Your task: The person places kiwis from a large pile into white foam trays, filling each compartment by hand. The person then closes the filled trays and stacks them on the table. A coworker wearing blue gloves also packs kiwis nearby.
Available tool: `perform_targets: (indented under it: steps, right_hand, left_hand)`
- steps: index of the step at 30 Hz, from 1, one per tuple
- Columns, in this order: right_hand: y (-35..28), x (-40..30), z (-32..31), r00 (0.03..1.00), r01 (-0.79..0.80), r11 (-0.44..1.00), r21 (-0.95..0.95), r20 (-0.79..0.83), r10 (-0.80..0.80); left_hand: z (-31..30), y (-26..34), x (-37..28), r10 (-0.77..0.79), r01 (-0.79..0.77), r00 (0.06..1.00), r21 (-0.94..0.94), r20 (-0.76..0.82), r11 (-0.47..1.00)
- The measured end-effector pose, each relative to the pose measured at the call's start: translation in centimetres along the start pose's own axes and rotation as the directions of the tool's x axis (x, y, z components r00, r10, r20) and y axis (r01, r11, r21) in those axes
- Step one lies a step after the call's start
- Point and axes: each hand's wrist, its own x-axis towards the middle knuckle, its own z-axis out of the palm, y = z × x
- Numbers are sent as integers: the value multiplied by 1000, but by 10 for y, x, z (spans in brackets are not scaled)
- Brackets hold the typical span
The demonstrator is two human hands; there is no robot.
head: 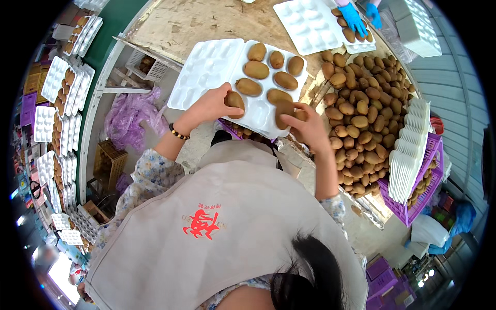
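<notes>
A white molded plastic fruit tray (267,124) lies in front of me at the table's edge, its hinged half (209,66) folded out to the left. Several brown kiwifruit (256,70) sit in the cups of the right half. With thumb and fingers, my left hand (211,101) grips a kiwifruit (235,104) at the tray's near left cups. My right hand (310,126) has a slightly blurred kiwifruit (284,115) in its fingers over the near right cups. Another kiwifruit (301,115) shows partly behind those fingers; whether it is held too, I cannot tell.
A large kiwifruit pile (364,112) covers the wooden table to the right. Beside it, stacked trays (409,151) rest on a purple crate (424,186). Across the table, a co-worker's blue-gloved hand (352,19) touches fruit in another tray (310,27). Filled trays (69,93) line the left.
</notes>
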Motion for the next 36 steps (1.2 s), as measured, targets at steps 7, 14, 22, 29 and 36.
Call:
perform_targets:
  steps: [7, 14, 22, 29, 36]
  right_hand:
    - [3, 10, 73, 964, -38, 911, -411, -255, -75]
    - [46, 21, 83, 842, 36, 787, -616, -406, -356]
    - [62, 29, 41, 824, -49, 902, -429, -528, -206]
    - [131, 64, 53, 874, 277, 925, -261, -331, -355]
    - [90, 6, 2, 869, 443, 863, -244, -121, -480]
  left_hand:
    - [18, -2, 20, 55, -64, 998, 338, 36, 939]
    - [-8, -24, -31, -339, 319, 933, 159, 119, 934]
    - [51, -70, -48, -277, -131, 928, -914, -249, 383]
    - [34, 1, -16, 550, -434, 808, 417, -211, 799]
    - [48, 27, -10, 462, -350, 886, 604, -35, 716]
